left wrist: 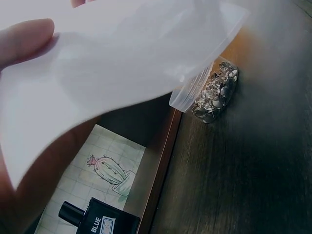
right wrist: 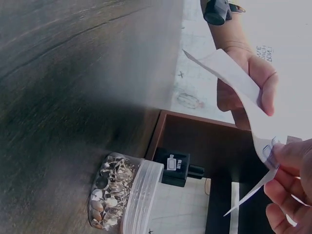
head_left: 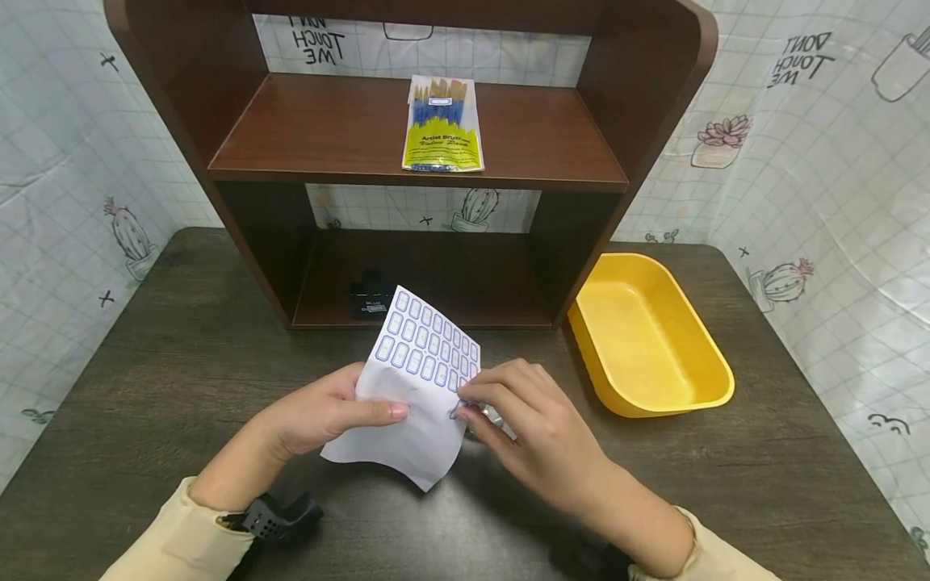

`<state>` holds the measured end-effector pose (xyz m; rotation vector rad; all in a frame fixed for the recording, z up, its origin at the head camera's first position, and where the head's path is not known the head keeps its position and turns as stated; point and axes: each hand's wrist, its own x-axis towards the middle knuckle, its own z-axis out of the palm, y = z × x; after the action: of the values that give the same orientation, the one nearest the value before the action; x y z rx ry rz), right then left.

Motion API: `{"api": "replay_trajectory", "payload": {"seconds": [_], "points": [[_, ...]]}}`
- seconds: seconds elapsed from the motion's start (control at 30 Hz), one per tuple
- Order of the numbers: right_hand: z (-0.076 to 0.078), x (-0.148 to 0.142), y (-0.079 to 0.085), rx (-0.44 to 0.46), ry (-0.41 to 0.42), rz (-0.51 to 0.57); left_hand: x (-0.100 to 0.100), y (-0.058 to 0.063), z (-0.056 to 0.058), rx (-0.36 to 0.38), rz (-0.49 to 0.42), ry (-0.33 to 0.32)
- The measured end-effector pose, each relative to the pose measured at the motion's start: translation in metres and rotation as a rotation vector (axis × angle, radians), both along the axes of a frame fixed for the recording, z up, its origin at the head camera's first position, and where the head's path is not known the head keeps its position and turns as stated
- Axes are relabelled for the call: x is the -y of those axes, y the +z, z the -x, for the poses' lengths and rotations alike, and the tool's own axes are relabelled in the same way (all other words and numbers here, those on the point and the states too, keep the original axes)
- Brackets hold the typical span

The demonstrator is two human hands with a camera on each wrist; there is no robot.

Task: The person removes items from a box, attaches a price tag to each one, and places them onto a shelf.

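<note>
My left hand (head_left: 330,413) holds a white sheet of blue-bordered sticker labels (head_left: 417,432), its thumb lying across the front. The sheet is tilted and bent above the table, with several rows of labels on its upper part. At the sheet's right edge, my right hand (head_left: 541,428) pinches a small label (head_left: 458,409) between thumb and fingers; whether it is wholly off the sheet I cannot tell. Behind the sheet stands a clear jar of metal thumbtacks (right wrist: 114,192) with a translucent lid, mostly hidden in the head view.
A brown shelf unit (head_left: 421,179) stands at the back. Its upper shelf bears a labelled pack of artist brushes (head_left: 443,141); a black bottle (head_left: 369,297) with a label sits on the lower one. To the right is a yellow bin (head_left: 657,355).
</note>
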<state>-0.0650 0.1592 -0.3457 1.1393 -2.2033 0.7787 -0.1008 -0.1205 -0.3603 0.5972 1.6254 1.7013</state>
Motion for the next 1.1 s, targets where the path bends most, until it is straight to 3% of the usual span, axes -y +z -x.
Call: {"api": "replay_trajectory", "payload": {"seconds": [0.33, 0.8, 1.1], "points": [[-0.0034, 0.0016, 0.0002, 0.07, -0.025, -0.036, -0.0029, -0.0006, 0.0003, -0.036, 0.041, 0.002], [0.0004, 0.0023, -0.0038, -0.048, -0.003, -0.031, -0.0053, 0.0002, 0.0016, -0.042, 0.037, 0.05], [0.0001, 0.0031, -0.0035, -0.053, 0.018, -0.027, -0.0008, -0.0012, 0.0008, -0.021, 0.043, 0.071]]}}
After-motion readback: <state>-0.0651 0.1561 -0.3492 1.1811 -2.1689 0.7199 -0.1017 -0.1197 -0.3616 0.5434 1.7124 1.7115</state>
